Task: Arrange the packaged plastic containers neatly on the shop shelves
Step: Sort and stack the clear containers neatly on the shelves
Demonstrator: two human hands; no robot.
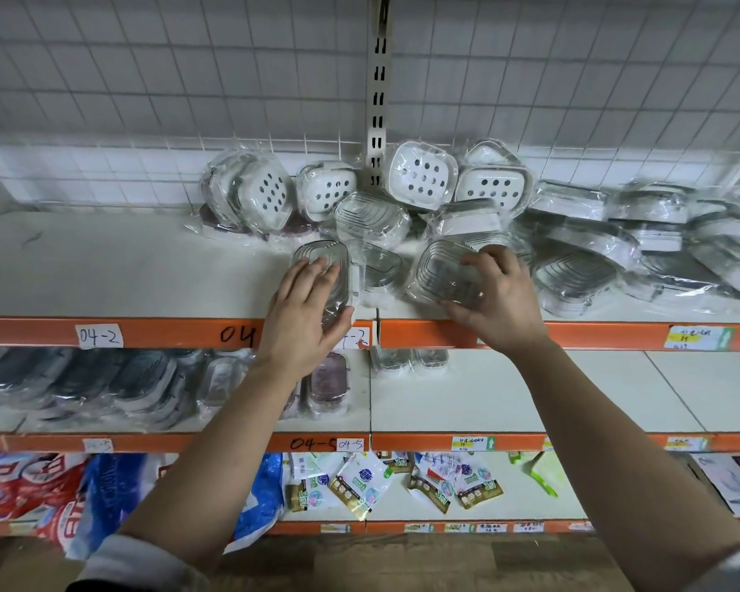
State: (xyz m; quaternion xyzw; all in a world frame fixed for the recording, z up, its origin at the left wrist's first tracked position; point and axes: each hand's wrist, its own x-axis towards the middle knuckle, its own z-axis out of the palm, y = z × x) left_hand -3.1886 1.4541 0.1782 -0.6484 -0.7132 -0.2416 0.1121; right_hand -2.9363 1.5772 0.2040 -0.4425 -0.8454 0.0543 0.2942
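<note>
I've got two wrapped pieces at the near edge of the upper shelf: the left clear container under my left hand, and the right clear container in my right hand. Both hands curl closely round their pieces, fingers over the top. I judge this the sorting step. Next, each needs setting square in a row, away from the jumbled pile behind.
</note>
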